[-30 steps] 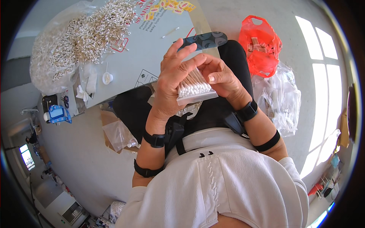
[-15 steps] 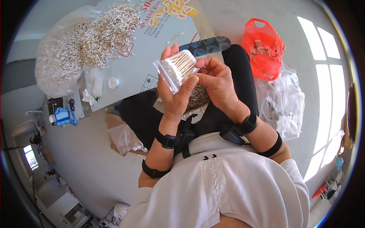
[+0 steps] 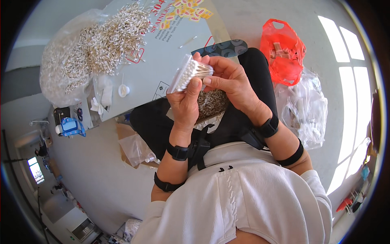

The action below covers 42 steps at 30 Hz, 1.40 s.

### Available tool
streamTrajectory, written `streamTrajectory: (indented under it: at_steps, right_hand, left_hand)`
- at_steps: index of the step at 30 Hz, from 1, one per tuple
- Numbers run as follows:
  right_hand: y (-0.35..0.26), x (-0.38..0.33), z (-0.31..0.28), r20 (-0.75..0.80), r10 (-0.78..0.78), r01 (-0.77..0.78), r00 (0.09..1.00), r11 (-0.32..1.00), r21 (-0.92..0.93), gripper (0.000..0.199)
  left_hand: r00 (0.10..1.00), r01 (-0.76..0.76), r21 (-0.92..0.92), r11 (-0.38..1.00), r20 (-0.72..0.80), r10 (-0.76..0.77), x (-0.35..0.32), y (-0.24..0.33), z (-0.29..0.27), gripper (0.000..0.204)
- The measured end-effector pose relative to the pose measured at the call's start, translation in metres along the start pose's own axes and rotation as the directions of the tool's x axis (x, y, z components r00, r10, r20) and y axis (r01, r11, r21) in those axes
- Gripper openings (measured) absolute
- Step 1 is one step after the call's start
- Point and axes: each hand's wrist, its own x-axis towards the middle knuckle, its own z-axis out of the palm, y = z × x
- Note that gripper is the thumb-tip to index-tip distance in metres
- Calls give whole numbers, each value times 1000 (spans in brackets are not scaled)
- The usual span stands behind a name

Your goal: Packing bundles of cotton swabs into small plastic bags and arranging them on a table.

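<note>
Between thumb and fingers of the left hand (image 3: 185, 105), a clear bag of cotton swabs (image 3: 188, 73) is gripped; its right end is pinched by the right hand (image 3: 236, 84). The sticks are pointed rightward, toward these pinching fingers; beyond, the counter (image 3: 142, 79) is seen.

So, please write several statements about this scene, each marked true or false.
The left hand and right hand both touch the clear plastic packet of cotton swabs. True.
A loose heap of white-tipped swabs lies on the grey table. True.
The packet rests on the table. False: the hands hold it up.
A red plastic carrier bag sits to the right of both hands. True.
The red bag touches the packet. False: they are apart.
</note>
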Motion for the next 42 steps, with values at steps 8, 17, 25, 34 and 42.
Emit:
streamTrajectory:
  at_steps: [8,17,25,34,42]
  right_hand:
    - [2,1,-5,134,-52,53,990,999,-4,25]
    - [3,0,-7,186,-95,85,978,995,60,33]
    - [0,0,-8,218,-76,84,973,996,-29,34]
    - [1,0,-7,204,-115,118,972,993,-2,30]
    - [6,0,-8,162,-124,122,979,992,25,28]
  left_hand:
    - [991,49,-58,997,129,-41,5,21,-1,54]
    - [967,-10,81,997,255,-11,12,33,-4,59]
    - [936,-34,134,990,351,-16,20,39,-9,55]
    - [952,-97,242,965,306,19,18,39,-2,40]
    - [964,-99,285,953,264,22,17,35,-1,35]
